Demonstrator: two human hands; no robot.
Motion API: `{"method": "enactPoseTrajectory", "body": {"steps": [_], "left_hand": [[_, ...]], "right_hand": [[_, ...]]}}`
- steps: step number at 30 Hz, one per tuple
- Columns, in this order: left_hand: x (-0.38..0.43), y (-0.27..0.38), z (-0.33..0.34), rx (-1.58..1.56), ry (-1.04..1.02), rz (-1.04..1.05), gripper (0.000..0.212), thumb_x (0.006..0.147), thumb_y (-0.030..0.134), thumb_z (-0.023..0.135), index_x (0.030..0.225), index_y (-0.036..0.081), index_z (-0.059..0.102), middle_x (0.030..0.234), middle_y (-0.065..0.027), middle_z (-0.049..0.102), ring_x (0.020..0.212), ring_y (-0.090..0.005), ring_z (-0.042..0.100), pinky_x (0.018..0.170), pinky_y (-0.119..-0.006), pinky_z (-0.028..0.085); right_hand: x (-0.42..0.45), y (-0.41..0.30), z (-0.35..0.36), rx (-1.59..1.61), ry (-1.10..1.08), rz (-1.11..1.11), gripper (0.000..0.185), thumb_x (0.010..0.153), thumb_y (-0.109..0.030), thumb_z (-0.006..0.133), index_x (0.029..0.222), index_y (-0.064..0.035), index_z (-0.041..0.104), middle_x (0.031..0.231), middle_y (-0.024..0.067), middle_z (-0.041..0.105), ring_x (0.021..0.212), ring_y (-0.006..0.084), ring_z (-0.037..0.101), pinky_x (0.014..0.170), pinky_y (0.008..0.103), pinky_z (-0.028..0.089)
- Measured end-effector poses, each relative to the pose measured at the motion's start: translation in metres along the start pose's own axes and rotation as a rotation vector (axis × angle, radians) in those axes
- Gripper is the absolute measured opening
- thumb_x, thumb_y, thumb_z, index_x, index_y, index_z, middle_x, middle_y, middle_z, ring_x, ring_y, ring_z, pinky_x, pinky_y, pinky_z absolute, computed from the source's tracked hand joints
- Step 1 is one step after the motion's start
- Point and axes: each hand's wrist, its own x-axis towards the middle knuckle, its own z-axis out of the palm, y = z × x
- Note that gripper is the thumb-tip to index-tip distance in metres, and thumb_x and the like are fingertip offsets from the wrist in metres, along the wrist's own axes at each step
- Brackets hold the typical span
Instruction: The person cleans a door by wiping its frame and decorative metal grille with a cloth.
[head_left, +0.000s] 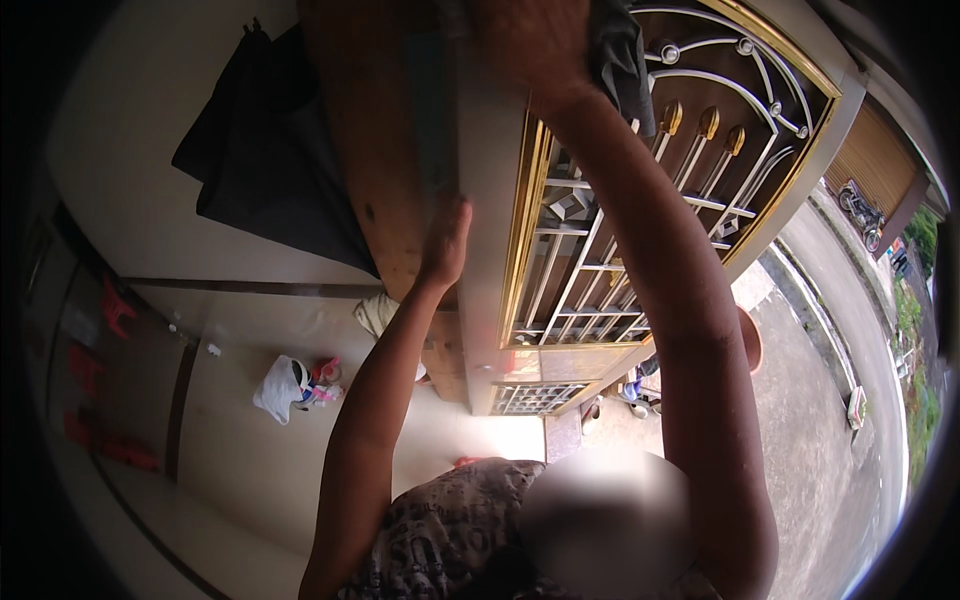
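A metal door (487, 300) with a gold-trimmed grille (592, 274) stands edge-on before me. My left hand (448, 244) is held upright at the inner side of its edge, thumb uppermost; its other fingers are mostly hidden. High up at the door, my right hand (536, 45) is blurred and partly cut off by the top of the picture. Right beside it a dark grey cloth (626, 71) hangs over the grille side, and whether my fingers grip it is unclear. Behind the door edge runs a brown wooden panel (382, 225).
Another dark cloth (277, 172) hangs by the wall at left. On the tiled floor sit a white plastic bag (281, 390) and, farther left, red plastic stools (116, 307). Shoes (592, 416) lie by the threshold. Outside, a motorcycle (861, 216) stands beyond the paved yard (795, 420).
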Motion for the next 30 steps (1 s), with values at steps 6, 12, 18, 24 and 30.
{"method": "enactPoseTrajectory", "body": {"steps": [6, 12, 18, 24, 30], "left_hand": [[-0.049, 0.016, -0.016, 0.105, 0.083, -0.071, 0.046, 0.097, 0.036, 0.039, 0.13, 0.004, 0.04, 0.126, -0.0144, 0.044, 0.12, -0.0264, 0.041, 0.098, -0.039, 0.032], [-0.051, 0.109, -0.022, -0.288, 0.143, -0.022, 0.072, 0.091, 0.053, 0.041, 0.142, 0.006, 0.021, 0.139, -0.0153, 0.032, 0.13, -0.0254, 0.03, 0.106, -0.04, 0.023], [-0.03, 0.135, -0.013, -0.386, 0.289, -0.158, 0.057, 0.091, 0.024, 0.057, 0.136, 0.001, 0.031, 0.132, -0.0128, 0.04, 0.123, -0.0225, 0.04, 0.1, -0.031, 0.033], [0.024, 0.121, -0.042, -0.379, 0.369, 0.062, 0.042, 0.091, 0.018, 0.059, 0.129, 0.005, 0.046, 0.118, -0.0064, 0.054, 0.103, -0.0126, 0.052, 0.092, -0.025, 0.039], [0.149, 0.182, -0.06, -0.062, 0.443, 0.453, 0.044, 0.092, 0.025, 0.057, 0.129, 0.005, 0.046, 0.123, -0.0117, 0.053, 0.11, -0.0213, 0.052, 0.098, -0.032, 0.037]], "right_hand": [[-0.127, -0.052, -0.022, 0.177, -0.231, 0.003, 0.028, 0.071, -0.015, 0.059, 0.098, -0.0104, 0.064, 0.126, 0.0115, 0.052, 0.133, 0.0294, 0.035, 0.105, 0.0589, 0.02], [-0.119, -0.101, -0.07, 0.659, -0.32, 0.542, 0.036, 0.071, -0.017, 0.065, 0.105, -0.0041, 0.062, 0.106, 0.0163, 0.056, 0.1, 0.0332, 0.05, 0.087, 0.0451, 0.037], [-0.1, -0.075, -0.083, 1.117, -0.536, 0.737, 0.057, 0.079, -0.05, 0.064, 0.101, 0.0027, 0.062, 0.084, 0.0187, 0.058, 0.083, 0.0326, 0.053, 0.075, 0.0403, 0.042], [-0.115, 0.027, -0.09, 0.047, 0.064, 0.508, 0.034, 0.073, -0.018, 0.073, 0.098, -0.0045, 0.055, 0.086, 0.0113, 0.058, 0.075, 0.0335, 0.052, 0.066, 0.0406, 0.044], [-0.124, 0.018, -0.066, -0.012, -0.153, 0.743, 0.053, 0.078, -0.017, 0.067, 0.123, -0.0063, 0.04, 0.101, 0.0141, 0.061, 0.088, 0.0341, 0.061, 0.065, 0.0438, 0.048]]}}
